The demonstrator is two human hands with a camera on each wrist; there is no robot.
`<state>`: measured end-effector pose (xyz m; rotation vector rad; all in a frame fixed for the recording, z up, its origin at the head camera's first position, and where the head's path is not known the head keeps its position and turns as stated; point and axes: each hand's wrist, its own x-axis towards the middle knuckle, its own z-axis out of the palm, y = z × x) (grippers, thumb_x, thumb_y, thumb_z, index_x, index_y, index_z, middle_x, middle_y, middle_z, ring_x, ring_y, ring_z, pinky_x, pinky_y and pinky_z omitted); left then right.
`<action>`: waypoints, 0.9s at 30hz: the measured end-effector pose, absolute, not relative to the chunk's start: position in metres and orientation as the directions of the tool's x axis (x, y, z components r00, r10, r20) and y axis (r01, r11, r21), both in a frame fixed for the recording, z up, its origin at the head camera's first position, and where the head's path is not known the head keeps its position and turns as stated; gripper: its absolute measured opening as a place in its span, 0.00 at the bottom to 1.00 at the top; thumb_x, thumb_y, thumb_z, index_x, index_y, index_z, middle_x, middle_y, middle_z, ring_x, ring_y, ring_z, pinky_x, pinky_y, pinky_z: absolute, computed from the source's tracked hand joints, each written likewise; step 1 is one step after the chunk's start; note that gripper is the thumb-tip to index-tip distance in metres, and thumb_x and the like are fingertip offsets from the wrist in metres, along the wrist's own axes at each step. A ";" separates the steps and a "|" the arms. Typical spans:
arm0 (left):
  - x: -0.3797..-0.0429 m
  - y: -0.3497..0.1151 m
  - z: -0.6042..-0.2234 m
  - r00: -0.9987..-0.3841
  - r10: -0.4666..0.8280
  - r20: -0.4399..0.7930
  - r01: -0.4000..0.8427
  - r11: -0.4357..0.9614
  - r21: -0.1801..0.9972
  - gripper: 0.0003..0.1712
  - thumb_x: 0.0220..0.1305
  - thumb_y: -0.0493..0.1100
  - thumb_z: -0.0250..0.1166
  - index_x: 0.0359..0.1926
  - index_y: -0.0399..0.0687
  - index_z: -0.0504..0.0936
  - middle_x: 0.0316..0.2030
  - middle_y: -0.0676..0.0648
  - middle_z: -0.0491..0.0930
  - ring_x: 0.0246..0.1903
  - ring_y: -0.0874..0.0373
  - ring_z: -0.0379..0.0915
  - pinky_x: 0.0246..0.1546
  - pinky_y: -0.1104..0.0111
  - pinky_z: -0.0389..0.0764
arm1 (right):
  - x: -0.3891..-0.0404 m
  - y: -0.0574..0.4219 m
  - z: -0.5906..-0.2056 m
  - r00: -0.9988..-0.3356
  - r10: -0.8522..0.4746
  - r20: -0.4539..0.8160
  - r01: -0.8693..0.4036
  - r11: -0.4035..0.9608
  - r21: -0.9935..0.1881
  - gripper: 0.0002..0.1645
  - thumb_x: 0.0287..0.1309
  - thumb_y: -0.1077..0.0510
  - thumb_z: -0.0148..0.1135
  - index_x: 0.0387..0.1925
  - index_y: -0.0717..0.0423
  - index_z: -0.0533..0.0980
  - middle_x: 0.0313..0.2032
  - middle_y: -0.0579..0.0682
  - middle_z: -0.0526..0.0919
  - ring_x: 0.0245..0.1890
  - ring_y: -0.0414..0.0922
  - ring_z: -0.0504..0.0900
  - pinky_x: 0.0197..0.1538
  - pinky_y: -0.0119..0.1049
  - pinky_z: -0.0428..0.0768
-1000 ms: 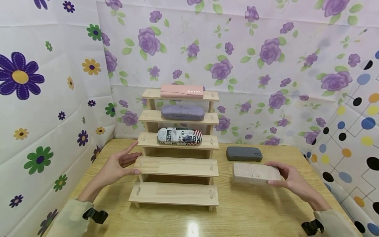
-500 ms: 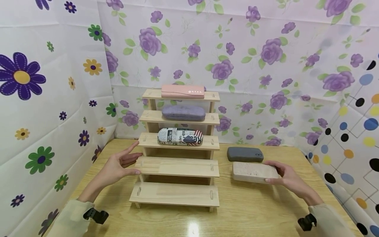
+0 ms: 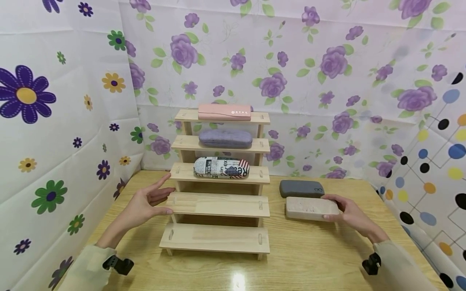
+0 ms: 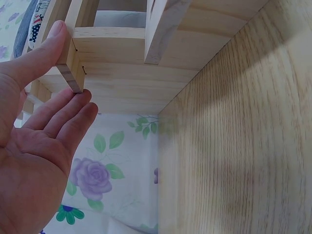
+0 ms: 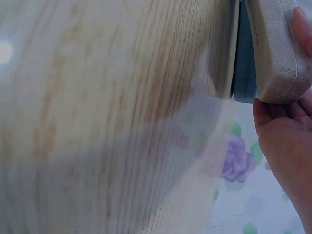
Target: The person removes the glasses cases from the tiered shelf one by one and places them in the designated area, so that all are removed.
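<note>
My right hand (image 3: 351, 216) grips a beige glasses case (image 3: 312, 209) at its right end, thumb on the near side and fingers behind. The right wrist view shows this glasses case (image 5: 278, 53) held above the tabletop. Behind it lies a grey glasses case (image 3: 301, 188) with a small spectacles print. On the left, my left hand (image 3: 143, 204) holds the side of a stepped wooden rack (image 3: 218, 203). In the left wrist view, the thumb and fingertips take a board end (image 4: 70, 73) between them.
On the rack's upper tiers sit a pink glasses case (image 3: 224, 112), a purple glasses case (image 3: 225, 138) and a newspaper-print glasses case (image 3: 221, 167). The two lowest tiers show bare wood. Patterned cloths (image 3: 233, 60) rise behind and beside the table (image 3: 298, 258).
My right hand has moved slightly left and away from me with the beige glasses case, closer to the grey one. The left hand stays in place on the rack.
</note>
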<state>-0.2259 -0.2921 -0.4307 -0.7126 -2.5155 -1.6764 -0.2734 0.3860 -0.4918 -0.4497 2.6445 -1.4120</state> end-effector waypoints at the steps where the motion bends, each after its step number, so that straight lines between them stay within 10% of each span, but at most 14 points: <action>1: -0.226 -0.292 -0.431 -0.894 0.353 0.278 0.393 0.314 0.864 0.62 0.57 0.32 0.81 0.85 0.58 0.55 0.68 0.30 0.73 0.66 0.37 0.71 0.61 0.52 0.80 | -0.274 0.386 -0.492 -0.950 -0.308 0.040 -0.205 0.525 -0.826 0.45 0.61 0.51 0.79 0.75 0.58 0.69 0.71 0.63 0.71 0.62 0.56 0.75 0.52 0.32 0.82; 27: -0.227 -0.295 -0.432 -0.890 0.362 0.277 0.390 0.289 0.874 0.63 0.56 0.33 0.82 0.85 0.58 0.55 0.68 0.28 0.72 0.67 0.38 0.71 0.62 0.51 0.78 | -0.293 0.388 -0.500 -0.929 -0.364 0.064 -0.279 0.576 -0.769 0.43 0.64 0.52 0.77 0.74 0.60 0.69 0.73 0.68 0.66 0.64 0.65 0.73 0.59 0.56 0.79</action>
